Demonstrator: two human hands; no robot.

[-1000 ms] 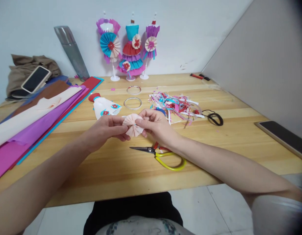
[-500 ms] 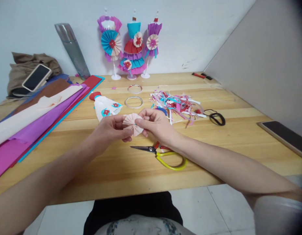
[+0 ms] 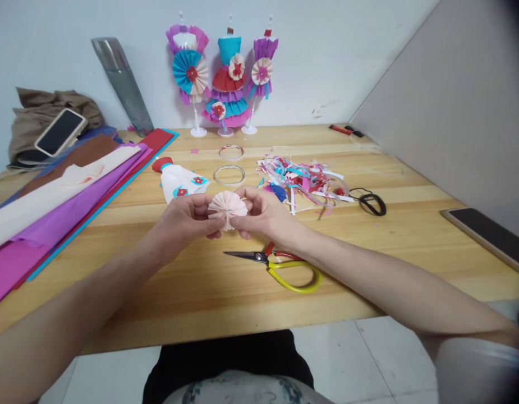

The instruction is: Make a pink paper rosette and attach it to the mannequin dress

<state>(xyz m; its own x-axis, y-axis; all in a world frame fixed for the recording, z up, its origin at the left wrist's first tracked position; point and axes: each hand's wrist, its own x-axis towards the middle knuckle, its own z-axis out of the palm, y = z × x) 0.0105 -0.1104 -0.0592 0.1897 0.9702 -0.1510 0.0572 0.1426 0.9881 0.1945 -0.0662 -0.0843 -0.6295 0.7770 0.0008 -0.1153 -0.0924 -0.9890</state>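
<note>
Right hand (image 3: 274,217): thumb shifted since the earlier frame from the centre of the rosette (image 3: 225,201) to its lower edge; bluish spot (image 3: 229,211) at the middle now exposed. Left hand (image 3: 181,221) pinches the left edge between thumb and fingers; right fingers likewise grasp the right edge. Rosette held over the table (image 3: 179,303), beyond the scissors (image 3: 260,257). White dress (image 3: 185,178) lies just past left hand, scraps (image 3: 303,178) past right.

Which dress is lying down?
The white-skirted one with the red top, on the table just beyond the left hand. The other three dresses are on upright stands.
</note>
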